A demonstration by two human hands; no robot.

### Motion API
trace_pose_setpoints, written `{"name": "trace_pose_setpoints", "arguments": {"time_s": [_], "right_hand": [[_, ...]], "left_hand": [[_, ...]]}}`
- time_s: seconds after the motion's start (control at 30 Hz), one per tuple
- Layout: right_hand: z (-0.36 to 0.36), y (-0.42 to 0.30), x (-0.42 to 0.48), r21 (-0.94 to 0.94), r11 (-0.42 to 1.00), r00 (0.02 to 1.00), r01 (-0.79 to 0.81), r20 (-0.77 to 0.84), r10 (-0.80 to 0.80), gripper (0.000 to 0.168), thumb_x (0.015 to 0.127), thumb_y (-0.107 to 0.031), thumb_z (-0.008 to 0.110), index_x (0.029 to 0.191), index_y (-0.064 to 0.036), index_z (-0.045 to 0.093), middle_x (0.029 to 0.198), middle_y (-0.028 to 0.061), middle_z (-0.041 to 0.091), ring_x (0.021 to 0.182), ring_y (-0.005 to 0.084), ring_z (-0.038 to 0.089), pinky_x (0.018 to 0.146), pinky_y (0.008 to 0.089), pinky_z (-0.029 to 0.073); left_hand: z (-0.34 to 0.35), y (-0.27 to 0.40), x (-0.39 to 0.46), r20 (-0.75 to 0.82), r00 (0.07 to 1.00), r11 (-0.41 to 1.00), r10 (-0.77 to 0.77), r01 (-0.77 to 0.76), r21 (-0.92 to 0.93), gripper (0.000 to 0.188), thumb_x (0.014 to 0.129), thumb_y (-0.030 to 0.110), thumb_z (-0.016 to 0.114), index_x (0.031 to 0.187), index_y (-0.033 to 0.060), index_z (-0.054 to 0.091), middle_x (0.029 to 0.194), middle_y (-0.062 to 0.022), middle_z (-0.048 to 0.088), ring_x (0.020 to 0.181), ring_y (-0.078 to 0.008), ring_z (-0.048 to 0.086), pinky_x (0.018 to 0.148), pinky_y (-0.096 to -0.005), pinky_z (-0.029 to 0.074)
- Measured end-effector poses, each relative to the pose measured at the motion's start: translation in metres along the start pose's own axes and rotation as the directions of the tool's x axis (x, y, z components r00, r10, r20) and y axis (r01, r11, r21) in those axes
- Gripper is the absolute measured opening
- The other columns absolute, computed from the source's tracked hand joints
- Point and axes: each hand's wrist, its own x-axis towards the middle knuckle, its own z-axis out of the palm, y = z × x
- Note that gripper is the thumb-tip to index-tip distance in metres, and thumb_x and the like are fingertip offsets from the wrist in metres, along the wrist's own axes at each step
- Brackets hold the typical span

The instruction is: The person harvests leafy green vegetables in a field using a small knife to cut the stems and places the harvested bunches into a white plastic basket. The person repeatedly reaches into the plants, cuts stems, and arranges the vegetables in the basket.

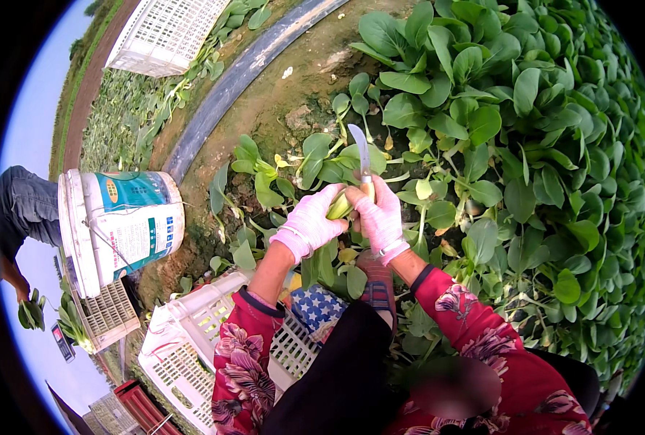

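My left hand (312, 218), in a pink knit glove, grips the pale stem base of a leafy green, likely bok choy (340, 206). Its leaves hang down below my wrist. In my right hand (378, 218), also gloved in pink, is a small knife (366, 185) with a wooden handle and a curved blade pointing away from me. The fingers of both hands meet around the stem, and the right fingertips seem to touch it; their exact contact is partly hidden. Loose leaves (316, 149) lie on the soil just beyond my hands.
Dense leafy plants (534, 163) grow on the right. A white plastic crate (178, 375) stands by my left arm, with a lidded bucket (121, 223) beyond it. A dark hose (235, 81) crosses the soil. Another person's hand (22, 288) holds greens at far left, near another crate (108, 315).
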Motion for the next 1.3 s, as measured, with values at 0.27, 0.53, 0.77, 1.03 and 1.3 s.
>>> {"name": "trace_pose_setpoints", "arguments": {"time_s": [0.27, 0.53, 0.77, 1.03, 1.3], "right_hand": [[0.020, 0.052, 0.055, -0.611, 0.756, 0.944, 0.234, 0.328, -0.027, 0.035, 0.088, -0.035, 0.053, 0.096, -0.001, 0.057, 0.080, 0.0221, 0.062, 0.079, 0.0397, 0.059, 0.072, 0.0442, 0.045], [0.045, 0.070, 0.078, -0.771, 0.573, 0.920, 0.278, 0.385, 0.072, 0.038, 0.088, -0.039, 0.051, 0.095, -0.002, 0.057, 0.084, 0.0246, 0.063, 0.085, 0.0416, 0.059, 0.076, 0.0471, 0.046], [0.050, 0.069, 0.079, -0.826, 0.454, 0.895, 0.334, 0.429, 0.123, 0.035, 0.089, -0.037, 0.048, 0.099, -0.004, 0.056, 0.087, 0.0240, 0.063, 0.086, 0.0411, 0.059, 0.077, 0.0472, 0.045], [0.060, 0.055, 0.083, -0.879, 0.340, 0.887, 0.334, 0.415, 0.202, 0.034, 0.088, -0.032, 0.046, 0.100, -0.003, 0.058, 0.093, 0.0234, 0.064, 0.091, 0.0396, 0.060, 0.081, 0.0464, 0.047], [0.016, 0.050, 0.068, -0.757, 0.594, 0.926, 0.272, 0.374, 0.053, 0.037, 0.084, -0.034, 0.054, 0.101, -0.001, 0.057, 0.090, 0.0250, 0.062, 0.086, 0.0408, 0.060, 0.077, 0.0428, 0.047]], "left_hand": [[-0.061, -0.095, 0.033, -0.160, 0.973, 0.612, -0.168, 0.230, 0.756, 0.033, 0.069, 0.008, 0.064, 0.102, 0.0131, 0.064, 0.143, -0.0152, 0.037, 0.092, -0.0352, 0.062, 0.081, -0.0411, 0.050], [-0.030, -0.146, 0.007, -0.325, 0.944, 0.767, -0.051, 0.245, 0.593, 0.040, 0.067, 0.002, 0.064, 0.105, 0.0146, 0.061, 0.133, -0.0070, 0.045, 0.091, -0.0364, 0.059, 0.084, -0.0421, 0.049], [-0.029, -0.154, 0.002, -0.357, 0.934, 0.788, -0.031, 0.242, 0.566, 0.040, 0.066, 0.000, 0.061, 0.103, 0.0134, 0.061, 0.132, -0.0069, 0.044, 0.091, -0.0359, 0.058, 0.083, -0.0429, 0.049], [-0.020, -0.154, 0.002, -0.422, 0.900, 0.824, -0.108, 0.319, 0.469, 0.037, 0.071, -0.001, 0.059, 0.106, 0.0112, 0.059, 0.131, -0.0063, 0.045, 0.090, -0.0373, 0.058, 0.083, -0.0444, 0.047], [-0.015, -0.135, 0.001, -0.681, 0.724, 0.992, 0.109, -0.121, 0.031, 0.033, 0.066, -0.005, 0.063, 0.098, 0.0047, 0.064, 0.114, -0.0076, 0.057, 0.103, -0.0287, 0.058, 0.089, -0.0340, 0.046]]}}
